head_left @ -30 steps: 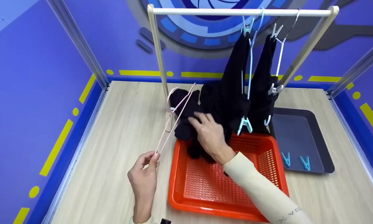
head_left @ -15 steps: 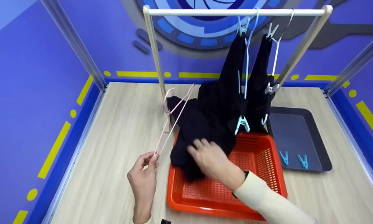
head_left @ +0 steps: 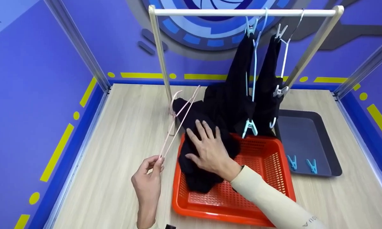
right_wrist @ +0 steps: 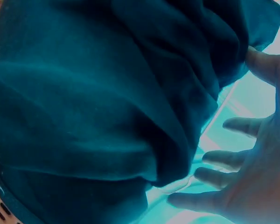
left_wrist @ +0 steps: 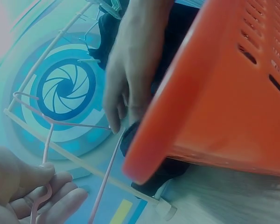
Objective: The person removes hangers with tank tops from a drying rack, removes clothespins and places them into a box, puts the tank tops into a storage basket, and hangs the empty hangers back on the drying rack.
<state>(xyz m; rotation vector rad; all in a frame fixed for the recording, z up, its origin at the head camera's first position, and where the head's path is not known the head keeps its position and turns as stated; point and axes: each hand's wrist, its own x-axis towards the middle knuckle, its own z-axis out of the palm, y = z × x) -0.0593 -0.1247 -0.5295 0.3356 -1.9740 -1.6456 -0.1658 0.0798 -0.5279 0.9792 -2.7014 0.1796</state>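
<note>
My left hand (head_left: 148,181) pinches one end of a pink clothes hanger (head_left: 179,127), which points up and away from it. In the left wrist view the thumb and fingers of that hand (left_wrist: 35,186) close on the pink wire. A black garment (head_left: 197,178) lies bunched over the left rear rim of the red basket (head_left: 229,218) and spills onto the table behind. Fingers spread, my right hand (head_left: 211,152) is over this cloth. The right wrist view shows the thumb touching the cloth (right_wrist: 107,93), the straight fingers apart from it.
Black garments hang by clothespins from a blue hanger (head_left: 255,70) and a white hanger (head_left: 285,60) on the wooden rack's rail (head_left: 210,12). At right a grey tray (head_left: 305,140) holds two blue clothespins (head_left: 312,166). Side walls bound the table.
My right hand drew the black garment toward me over the basket, then moved slightly back, its fingers spreading. The left hand and pink hanger stay almost still.
</note>
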